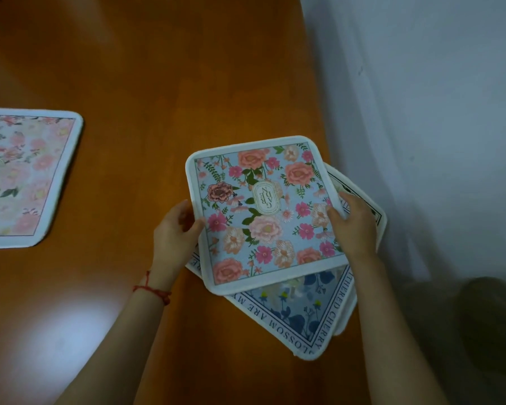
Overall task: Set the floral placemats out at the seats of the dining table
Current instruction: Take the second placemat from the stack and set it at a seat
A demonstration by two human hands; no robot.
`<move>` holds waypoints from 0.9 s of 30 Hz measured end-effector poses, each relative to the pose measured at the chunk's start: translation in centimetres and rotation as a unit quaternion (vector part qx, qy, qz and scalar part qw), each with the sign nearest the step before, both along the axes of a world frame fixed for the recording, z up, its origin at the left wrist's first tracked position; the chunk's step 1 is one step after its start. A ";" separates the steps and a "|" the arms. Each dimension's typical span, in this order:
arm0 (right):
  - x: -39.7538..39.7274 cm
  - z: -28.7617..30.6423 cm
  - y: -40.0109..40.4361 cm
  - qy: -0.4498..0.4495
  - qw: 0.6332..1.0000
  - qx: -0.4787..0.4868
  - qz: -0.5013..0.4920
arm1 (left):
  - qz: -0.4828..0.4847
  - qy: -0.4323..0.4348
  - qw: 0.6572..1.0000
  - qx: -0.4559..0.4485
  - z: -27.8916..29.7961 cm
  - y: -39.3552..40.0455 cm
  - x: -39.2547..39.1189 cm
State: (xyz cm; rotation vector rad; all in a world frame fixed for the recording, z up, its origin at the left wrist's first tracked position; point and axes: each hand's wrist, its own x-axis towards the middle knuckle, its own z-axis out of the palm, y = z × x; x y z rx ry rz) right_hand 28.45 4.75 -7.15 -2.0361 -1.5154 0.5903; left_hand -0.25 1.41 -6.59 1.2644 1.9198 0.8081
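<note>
A blue placemat with pink and peach flowers (263, 211) is the top one of a fanned stack near the right edge of the orange-brown wooden table (158, 83). My left hand (174, 229) grips its left edge and my right hand (352, 223) grips its right edge. Under it lies a blue-and-white lettered placemat (298, 317), and a corner of a third mat (368, 206) shows behind my right hand. A pale pink floral placemat (24, 176) lies flat at the table's left, partly cut off by the frame.
A white curtain or wall (435, 112) runs close along the table's right edge. A dark rounded shape (491, 325), too dim to identify, sits low at the right. Bare tabletop stretches between the two mats and towards the far end.
</note>
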 end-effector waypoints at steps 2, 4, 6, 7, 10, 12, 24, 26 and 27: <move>0.1 -0.5 0.6 0.008 1.000 -0.009 -0.001 | 0.010 -0.012 1.000 0.001 -0.5 0.4 -0.1; 0.1 -0.9 1.0 0.011 1.000 -0.015 0.000 | 0.021 -0.030 0.999 0.006 -0.6 0.8 -0.2; 0.0 -1.1 1.4 0.008 1.000 -0.013 -0.008 | 0.028 -0.055 0.998 0.008 -0.6 1.2 -0.1; 0.0 -1.1 1.5 0.008 1.000 -0.008 -0.011 | 0.030 -0.065 0.997 0.007 -0.6 1.4 -0.1; -0.1 -1.2 2.0 0.004 1.000 0.002 -0.013 | 0.039 -0.082 0.996 0.009 -0.6 1.8 0.2; -0.2 -1.2 2.2 0.000 1.000 0.005 -0.009 | 0.047 -0.083 0.995 0.012 -0.8 2.0 0.3; -0.7 0.3 2.1 0.105 0.990 -0.022 -0.090 | 0.105 -0.104 0.989 0.007 -1.1 1.9 -0.4; -0.7 0.2 1.8 0.118 0.989 -0.032 -0.087 | 0.109 -0.107 0.988 0.000 -1.1 1.8 -0.7; -0.7 0.3 1.6 0.123 0.988 -0.035 -0.087 | 0.110 -0.106 0.988 -0.002 -1.0 1.7 -0.9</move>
